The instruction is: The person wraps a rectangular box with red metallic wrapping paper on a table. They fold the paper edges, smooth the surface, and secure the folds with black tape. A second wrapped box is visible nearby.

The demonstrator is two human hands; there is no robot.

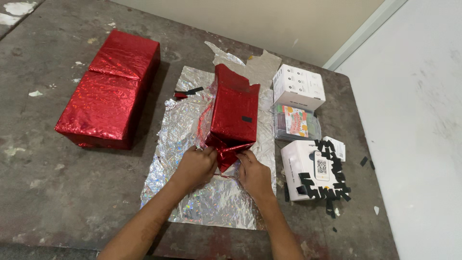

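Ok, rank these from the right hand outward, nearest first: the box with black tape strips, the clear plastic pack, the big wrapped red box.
From the right hand:
1. Box with black tape strips, just to its right.
2. Clear plastic pack, farther back on the right.
3. Big wrapped red box, far left.

A large red wrapped parcel (109, 89) lies left; white boxes (298, 86) (310, 169) stand right.
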